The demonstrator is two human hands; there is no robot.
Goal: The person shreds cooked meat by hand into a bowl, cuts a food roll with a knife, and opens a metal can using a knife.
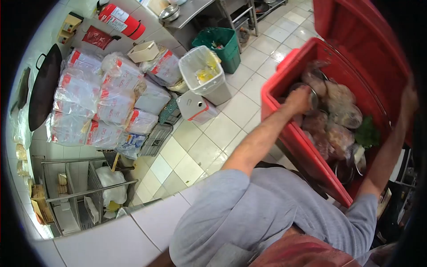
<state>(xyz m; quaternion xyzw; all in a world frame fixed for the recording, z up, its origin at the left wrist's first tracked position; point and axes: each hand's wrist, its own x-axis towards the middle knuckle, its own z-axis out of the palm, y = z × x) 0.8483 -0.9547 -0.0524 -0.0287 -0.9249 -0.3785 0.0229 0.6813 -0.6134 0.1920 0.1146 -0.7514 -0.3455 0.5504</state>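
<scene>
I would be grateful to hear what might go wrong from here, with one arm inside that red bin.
The raised lid might drop onto the left arm if the right hand, which is at its edge, slips. The round metal item by the left hand could snag or tear the thin plastic bags. The loose leafy greens may get crushed if the bags shift.

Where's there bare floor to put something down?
Bare tiles show between the red container and both the white bin and green bin. It's crowded inside the container, with bagged things, and at the stacked boxes.
</scene>
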